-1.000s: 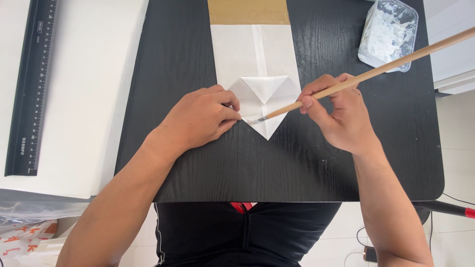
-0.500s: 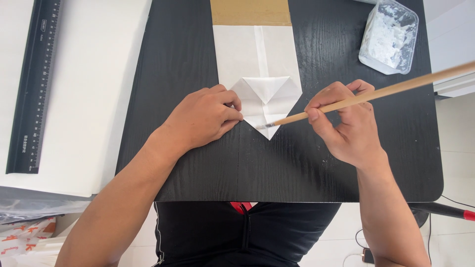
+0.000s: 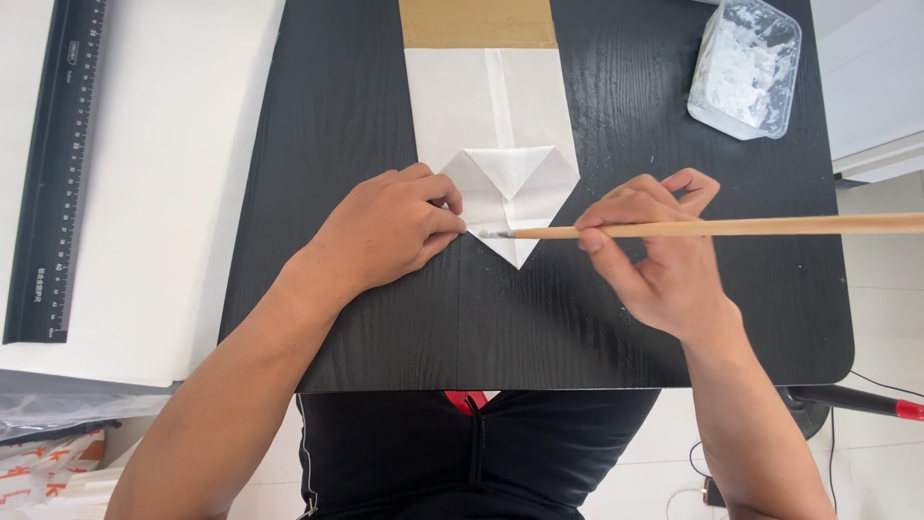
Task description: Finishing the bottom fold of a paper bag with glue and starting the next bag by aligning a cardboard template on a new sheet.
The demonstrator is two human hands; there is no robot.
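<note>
A white folded paper piece [image 3: 500, 125] with a pointed near end lies on the black table [image 3: 385, 318]; its far end is brown. My left hand [image 3: 390, 231] presses down on the left side of the point, fingers curled. My right hand [image 3: 654, 255] grips a long wooden-handled brush [image 3: 751, 227] that lies almost level, its bristle tip touching the paper's point right beside my left fingertips.
A clear plastic tub [image 3: 746, 67] of white paste stands at the table's far right. A large white sheet [image 3: 144, 193] with a black ruler [image 3: 53, 173] on it lies to the left. A red-tipped black rod [image 3: 857, 402] shows below the table's right edge.
The brush has swung from a steep slant to nearly level, and its tip has shifted left along the paper's point. My right hand moved down and right. The left hand stayed put.
</note>
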